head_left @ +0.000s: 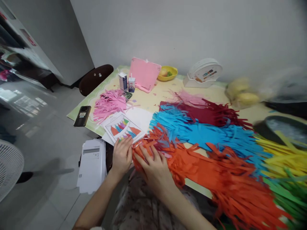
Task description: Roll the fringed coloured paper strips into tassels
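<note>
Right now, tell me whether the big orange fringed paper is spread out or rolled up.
Spread out: the orange paper shows its plain middle laid open, with loose strips fanning out towards the picture's right.

No words, brands or numbers can be read. Print is seen on the card, the two cartons, the phone's label, the white box and the discs, too small or blurred to be deciphered.
</note>
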Available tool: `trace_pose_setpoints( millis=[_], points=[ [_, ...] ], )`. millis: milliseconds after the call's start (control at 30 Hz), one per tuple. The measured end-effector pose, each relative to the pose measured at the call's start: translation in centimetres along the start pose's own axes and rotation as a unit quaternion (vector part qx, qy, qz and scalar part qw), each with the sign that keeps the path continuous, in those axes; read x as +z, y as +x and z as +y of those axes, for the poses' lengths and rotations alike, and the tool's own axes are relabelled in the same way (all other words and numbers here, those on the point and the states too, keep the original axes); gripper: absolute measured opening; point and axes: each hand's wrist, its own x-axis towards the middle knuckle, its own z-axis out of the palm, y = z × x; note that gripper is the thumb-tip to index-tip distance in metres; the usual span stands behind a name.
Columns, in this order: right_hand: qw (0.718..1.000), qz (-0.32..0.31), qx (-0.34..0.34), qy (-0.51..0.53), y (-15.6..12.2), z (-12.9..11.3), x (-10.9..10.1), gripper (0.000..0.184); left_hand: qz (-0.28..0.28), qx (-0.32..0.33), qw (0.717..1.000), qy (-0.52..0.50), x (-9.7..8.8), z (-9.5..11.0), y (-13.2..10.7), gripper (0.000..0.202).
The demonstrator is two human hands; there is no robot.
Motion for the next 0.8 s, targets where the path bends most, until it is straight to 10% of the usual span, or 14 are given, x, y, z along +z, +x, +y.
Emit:
trace_pose_setpoints(
  millis=[800],
  points=[
    [0.993, -0.096, -0.059, 0.016, 4.0, 1.6, 0.0, 0.039, -0.012, 0.023, 0.999, -0.024, -0.8, 3.8, 1.2, 0.037]
  ],
)
